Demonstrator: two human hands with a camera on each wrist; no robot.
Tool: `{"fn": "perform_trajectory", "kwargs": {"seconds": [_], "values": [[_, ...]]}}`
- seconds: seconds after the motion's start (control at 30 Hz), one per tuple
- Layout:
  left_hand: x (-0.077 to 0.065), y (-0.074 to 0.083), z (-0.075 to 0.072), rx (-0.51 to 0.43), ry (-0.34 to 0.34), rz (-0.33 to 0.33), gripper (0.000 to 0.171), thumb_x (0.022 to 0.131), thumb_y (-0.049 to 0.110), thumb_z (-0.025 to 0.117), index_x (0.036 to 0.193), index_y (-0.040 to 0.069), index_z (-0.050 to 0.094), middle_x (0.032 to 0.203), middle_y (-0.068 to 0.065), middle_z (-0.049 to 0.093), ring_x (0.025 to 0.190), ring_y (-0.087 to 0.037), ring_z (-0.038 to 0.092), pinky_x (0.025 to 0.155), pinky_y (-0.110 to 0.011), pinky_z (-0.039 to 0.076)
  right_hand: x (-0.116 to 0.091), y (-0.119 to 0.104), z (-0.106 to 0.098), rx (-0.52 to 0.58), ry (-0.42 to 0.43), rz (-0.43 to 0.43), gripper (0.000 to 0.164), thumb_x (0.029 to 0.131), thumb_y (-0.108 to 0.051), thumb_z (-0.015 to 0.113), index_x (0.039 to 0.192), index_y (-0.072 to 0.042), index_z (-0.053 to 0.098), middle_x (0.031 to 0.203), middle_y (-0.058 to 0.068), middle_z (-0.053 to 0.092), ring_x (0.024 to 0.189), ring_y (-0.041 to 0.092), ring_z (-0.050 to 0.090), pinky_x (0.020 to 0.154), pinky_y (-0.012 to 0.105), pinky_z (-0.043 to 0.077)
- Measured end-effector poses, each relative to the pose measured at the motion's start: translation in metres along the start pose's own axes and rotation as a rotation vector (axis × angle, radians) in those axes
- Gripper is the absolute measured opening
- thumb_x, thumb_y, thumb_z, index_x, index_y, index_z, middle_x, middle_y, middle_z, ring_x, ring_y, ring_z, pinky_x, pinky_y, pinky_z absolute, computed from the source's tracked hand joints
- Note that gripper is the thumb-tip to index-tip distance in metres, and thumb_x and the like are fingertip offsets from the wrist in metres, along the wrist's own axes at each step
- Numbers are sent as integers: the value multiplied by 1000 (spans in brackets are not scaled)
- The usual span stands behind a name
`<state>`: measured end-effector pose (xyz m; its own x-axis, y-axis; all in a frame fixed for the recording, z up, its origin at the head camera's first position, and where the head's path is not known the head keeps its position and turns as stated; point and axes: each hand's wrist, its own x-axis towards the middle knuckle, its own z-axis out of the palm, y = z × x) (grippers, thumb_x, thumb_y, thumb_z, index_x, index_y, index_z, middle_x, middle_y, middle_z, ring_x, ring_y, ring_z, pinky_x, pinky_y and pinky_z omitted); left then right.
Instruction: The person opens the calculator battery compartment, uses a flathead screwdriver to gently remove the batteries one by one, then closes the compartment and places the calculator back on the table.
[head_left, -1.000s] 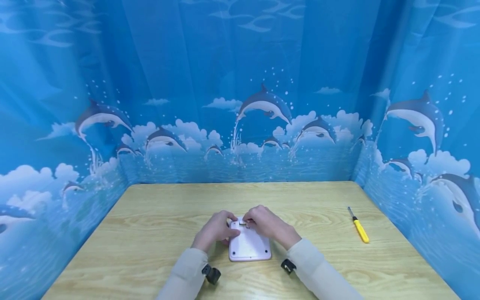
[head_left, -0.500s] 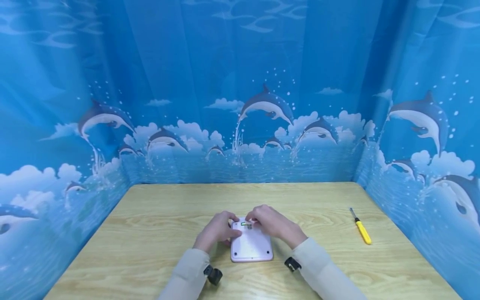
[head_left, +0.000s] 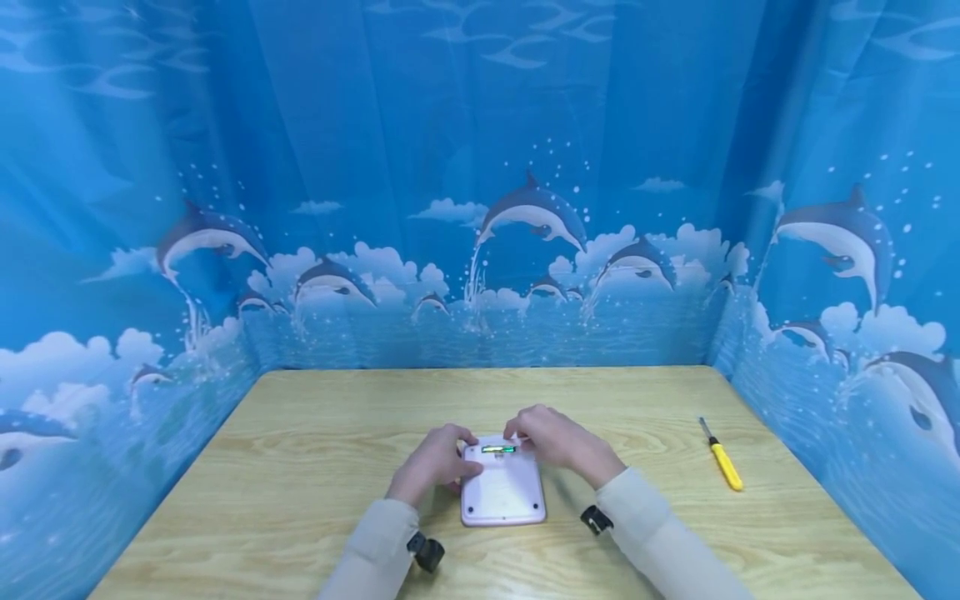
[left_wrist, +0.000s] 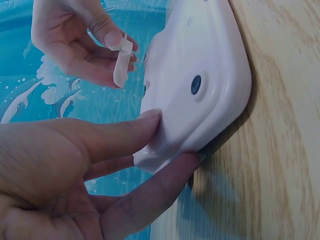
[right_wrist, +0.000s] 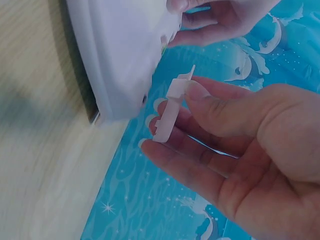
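A flat white-and-pink plastic device (head_left: 504, 492), perhaps a calculator, has its back facing up, with dark round feet near the corners. In its uncovered slot at the far end lies a green-and-gold battery (head_left: 498, 450). My left hand (head_left: 435, 462) grips the device's left edge, thumb on the back and a finger at the side, as the left wrist view shows. Just off the far right corner, my right hand (head_left: 555, 442) pinches a small white battery cover (right_wrist: 170, 112) between thumb and fingers. The cover has a thin tab at one end.
A screwdriver (head_left: 723, 457) with a yellow handle lies at the right on the wooden table (head_left: 337, 433). Blue curtains (head_left: 390, 167) printed with dolphins stand around the back and sides.
My right hand has lifted the battery cover off the slot and drawn it right, baring the battery. The left hand keeps its grip on the device.
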<state>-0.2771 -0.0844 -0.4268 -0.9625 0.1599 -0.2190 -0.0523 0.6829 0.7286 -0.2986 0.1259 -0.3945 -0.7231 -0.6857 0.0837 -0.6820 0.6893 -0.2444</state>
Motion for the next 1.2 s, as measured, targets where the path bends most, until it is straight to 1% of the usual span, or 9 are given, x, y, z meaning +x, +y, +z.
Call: {"fn": "perform_trajectory", "kwargs": {"seconds": [0.1, 0.27, 0.47, 0.63, 0.7, 0.9, 0.97, 1.1, 1.2], "values": [[-2, 1, -1, 9, 6, -7, 45, 89, 8, 80, 131, 3, 66, 98, -14, 68, 70, -20, 68, 63, -33, 64, -1, 3, -3, -4, -22, 20, 26, 90, 9, 68, 111, -3, 76, 108, 13, 77, 98, 27, 74, 88, 36, 64], [-4, 2, -1, 7, 3, -8, 45, 89, 8, 79, 131, 3, 66, 98, -13, 67, 70, -21, 68, 63, -33, 64, -4, 8, -7, 2, -35, 61, 26, 90, 10, 68, 110, -3, 77, 106, 12, 77, 97, 26, 73, 89, 37, 64], [-2, 1, 0, 7, 8, -6, 44, 89, 8, 79, 131, 3, 66, 98, -13, 67, 69, -21, 67, 63, -33, 64, -5, 15, -7, 8, -28, 68, 26, 90, 11, 66, 108, -3, 77, 102, 12, 77, 88, 24, 71, 83, 35, 63], [-2, 1, 1, 13, 13, -12, 44, 89, 9, 79, 130, 4, 66, 99, -13, 67, 69, -20, 67, 63, -33, 63, -3, 19, -6, 9, -27, 64, 28, 90, 13, 64, 107, -3, 78, 97, 11, 77, 79, 19, 66, 77, 31, 61], [-2, 1, 1, 15, 15, -16, 44, 89, 10, 80, 130, 5, 67, 100, -13, 67, 69, -20, 67, 63, -33, 63, -3, 20, -6, 12, -27, 70, 28, 90, 13, 64, 107, -4, 78, 98, 11, 77, 80, 19, 66, 77, 31, 61], [-1, 0, 2, 15, 16, -15, 44, 89, 10, 80, 130, 4, 66, 99, -13, 67, 69, -20, 67, 63, -32, 63, -4, 23, -4, 36, -24, 95, 25, 91, 11, 66, 108, -4, 78, 104, 13, 78, 93, 26, 73, 86, 37, 64], [-1, 0, 2, 14, 15, -14, 44, 89, 10, 80, 130, 4, 66, 98, -13, 67, 69, -20, 67, 62, -32, 63, -4, 24, -4, 32, -25, 101, 24, 91, 10, 67, 107, -4, 78, 104, 13, 78, 94, 27, 74, 87, 38, 64], [-1, -1, 2, 7, 17, -10, 44, 89, 9, 80, 130, 4, 66, 98, -13, 67, 69, -20, 67, 61, -32, 63, -4, 27, -3, 18, -27, 109, 23, 91, 9, 68, 107, -4, 78, 102, 11, 78, 89, 22, 72, 85, 37, 64], [0, -1, 2, 0, 16, -5, 45, 88, 8, 80, 131, 4, 66, 98, -13, 67, 70, -20, 66, 61, -31, 63, -4, 28, -2, 15, -24, 108, 25, 91, 10, 67, 107, -5, 78, 101, 10, 78, 83, 17, 67, 83, 36, 63]]}}
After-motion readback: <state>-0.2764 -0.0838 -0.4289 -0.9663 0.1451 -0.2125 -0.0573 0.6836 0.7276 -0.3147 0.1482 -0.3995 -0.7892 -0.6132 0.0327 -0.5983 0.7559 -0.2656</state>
